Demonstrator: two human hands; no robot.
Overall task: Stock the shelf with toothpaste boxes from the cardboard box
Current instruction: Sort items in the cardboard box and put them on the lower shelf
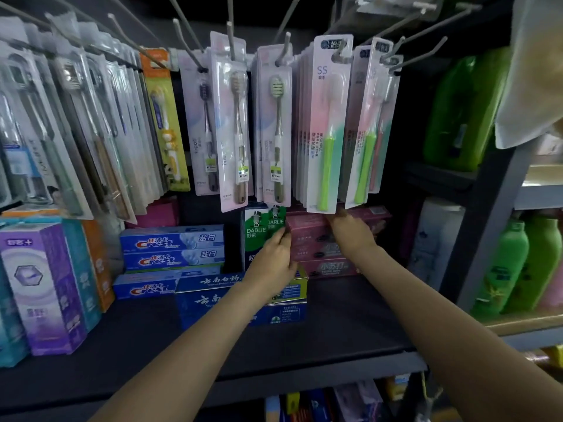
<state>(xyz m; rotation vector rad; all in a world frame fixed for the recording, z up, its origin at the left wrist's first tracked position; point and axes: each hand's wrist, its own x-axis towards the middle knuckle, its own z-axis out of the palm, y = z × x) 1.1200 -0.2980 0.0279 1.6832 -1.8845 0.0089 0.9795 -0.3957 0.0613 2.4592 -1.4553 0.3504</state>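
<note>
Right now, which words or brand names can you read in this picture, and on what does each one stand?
"Crest": blue toothpaste boxes, stacked left of centre.
"DARLIE": green toothpaste boxes, upright, touched by the left hand.
"SS": toothbrush card, green handle.
"BEAUTIFUL": same card, printed vertically.
Pink toothpaste boxes under the right hand: too blurred.

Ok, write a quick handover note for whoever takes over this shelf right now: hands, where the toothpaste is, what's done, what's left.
Left hand: fingers against the upright green Darlie boxes; grip unclear.
Right hand: resting on top of the pink toothpaste stack, fingers hidden under the hanging toothbrush packs.
Shelf: Crest boxes stacked left, dark blue boxes in front, bare space front right.
Done: pink stack and Darlie boxes are in place.
Left: the supply cardboard box is out of view, so remaining stock is unknown.
</note>
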